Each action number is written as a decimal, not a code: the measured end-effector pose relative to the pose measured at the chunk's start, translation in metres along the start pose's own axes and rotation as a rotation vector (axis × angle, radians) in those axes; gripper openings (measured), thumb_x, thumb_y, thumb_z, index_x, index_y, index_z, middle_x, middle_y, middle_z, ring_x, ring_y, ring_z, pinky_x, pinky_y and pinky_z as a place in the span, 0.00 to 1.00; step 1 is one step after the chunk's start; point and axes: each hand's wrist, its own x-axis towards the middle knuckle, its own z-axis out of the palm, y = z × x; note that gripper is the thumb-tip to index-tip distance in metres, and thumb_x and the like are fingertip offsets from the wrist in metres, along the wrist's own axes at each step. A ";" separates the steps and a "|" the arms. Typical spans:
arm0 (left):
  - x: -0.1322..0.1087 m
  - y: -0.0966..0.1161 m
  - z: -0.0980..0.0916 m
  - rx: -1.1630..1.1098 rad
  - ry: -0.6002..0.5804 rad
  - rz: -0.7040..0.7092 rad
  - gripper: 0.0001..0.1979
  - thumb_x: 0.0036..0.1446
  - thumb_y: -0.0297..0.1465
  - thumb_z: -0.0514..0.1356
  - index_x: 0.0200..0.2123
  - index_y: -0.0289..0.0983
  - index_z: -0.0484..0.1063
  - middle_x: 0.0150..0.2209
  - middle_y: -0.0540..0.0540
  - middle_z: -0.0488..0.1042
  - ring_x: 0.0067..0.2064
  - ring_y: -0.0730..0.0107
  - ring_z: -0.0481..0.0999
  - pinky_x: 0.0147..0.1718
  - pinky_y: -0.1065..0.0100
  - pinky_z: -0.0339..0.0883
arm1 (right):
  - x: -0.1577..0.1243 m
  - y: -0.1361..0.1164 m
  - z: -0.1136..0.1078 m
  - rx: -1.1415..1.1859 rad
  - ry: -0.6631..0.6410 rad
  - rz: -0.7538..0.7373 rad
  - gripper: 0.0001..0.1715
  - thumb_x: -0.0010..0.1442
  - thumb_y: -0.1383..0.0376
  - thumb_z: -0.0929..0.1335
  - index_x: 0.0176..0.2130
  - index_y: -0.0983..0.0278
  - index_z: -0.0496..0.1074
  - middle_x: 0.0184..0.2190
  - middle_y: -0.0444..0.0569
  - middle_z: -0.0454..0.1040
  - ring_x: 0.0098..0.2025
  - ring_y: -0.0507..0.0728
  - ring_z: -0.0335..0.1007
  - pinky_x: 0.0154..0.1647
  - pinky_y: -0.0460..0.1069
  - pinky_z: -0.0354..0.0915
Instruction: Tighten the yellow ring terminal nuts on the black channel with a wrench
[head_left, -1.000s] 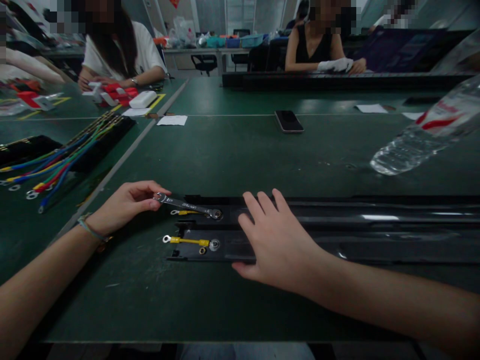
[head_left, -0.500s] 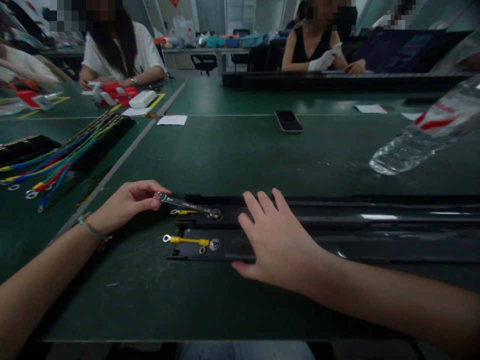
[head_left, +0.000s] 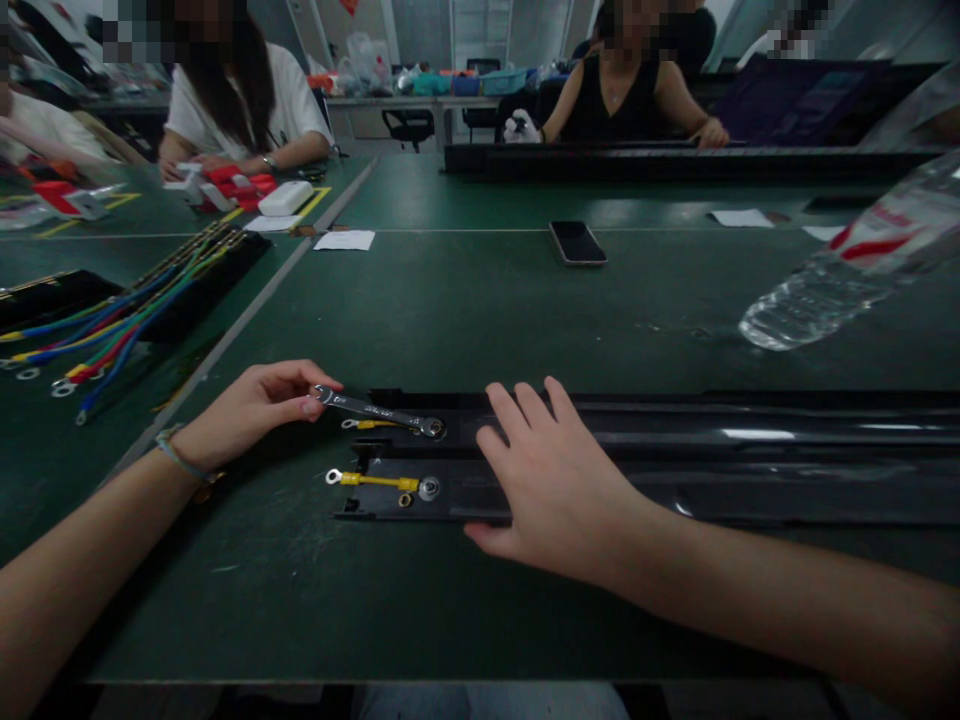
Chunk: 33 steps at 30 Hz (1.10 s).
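Observation:
My left hand [head_left: 274, 400] pinches one end of a shiny wrench [head_left: 375, 410]. The wrench's ring end sits around a nut on the farther of two long black metal channels [head_left: 660, 425]. Under the wrench, a short yellow wire [head_left: 367, 424] with a ring lug sticks out past the channel's end. On the nearer channel [head_left: 465, 490], a second yellow wire [head_left: 382, 482] runs to a bolt with a washer [head_left: 429, 488], and a loose-looking small nut [head_left: 406, 500] lies beside it. My right hand [head_left: 547, 470] rests spread across both channels, holding nothing, its thumb at the near edge.
A phone [head_left: 577, 243] lies on the green table [head_left: 450, 310]. At the right a water bottle [head_left: 832, 265] appears tilted. Coloured cables with ring lugs [head_left: 112, 340] hang from black parts at the left. Two people sit across the table, near a long black bar [head_left: 675, 163].
Both my hands and the wrench stay as they were. Across the table, a person's gloved hand has moved to the left and their hands are now apart.

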 end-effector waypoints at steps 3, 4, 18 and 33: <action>0.000 0.000 0.000 -0.003 -0.009 0.001 0.09 0.45 0.27 0.60 0.34 0.36 0.70 0.29 0.49 0.69 0.29 0.74 0.67 0.26 0.75 0.61 | 0.000 0.001 0.000 -0.005 -0.009 0.001 0.37 0.48 0.44 0.59 0.44 0.70 0.67 0.55 0.67 0.55 0.55 0.72 0.49 0.52 0.66 0.42; 0.000 0.001 0.000 -0.003 -0.010 0.001 0.09 0.45 0.27 0.60 0.34 0.36 0.70 0.29 0.49 0.69 0.29 0.74 0.67 0.26 0.74 0.61 | 0.001 0.001 0.000 -0.007 -0.011 0.004 0.37 0.48 0.43 0.59 0.44 0.70 0.67 0.55 0.67 0.55 0.55 0.72 0.49 0.52 0.66 0.42; 0.000 0.004 0.002 0.009 -0.003 -0.005 0.08 0.45 0.28 0.60 0.33 0.36 0.71 0.28 0.49 0.69 0.28 0.74 0.66 0.26 0.74 0.60 | 0.000 0.000 0.000 -0.006 -0.002 0.003 0.37 0.48 0.43 0.59 0.43 0.70 0.67 0.55 0.68 0.55 0.55 0.72 0.49 0.52 0.66 0.42; 0.000 0.002 -0.001 0.012 -0.020 0.006 0.08 0.46 0.28 0.60 0.33 0.36 0.70 0.28 0.49 0.68 0.28 0.74 0.67 0.26 0.74 0.61 | 0.002 0.001 0.000 -0.003 -0.021 -0.005 0.38 0.47 0.43 0.58 0.44 0.70 0.67 0.55 0.68 0.55 0.55 0.73 0.49 0.52 0.67 0.42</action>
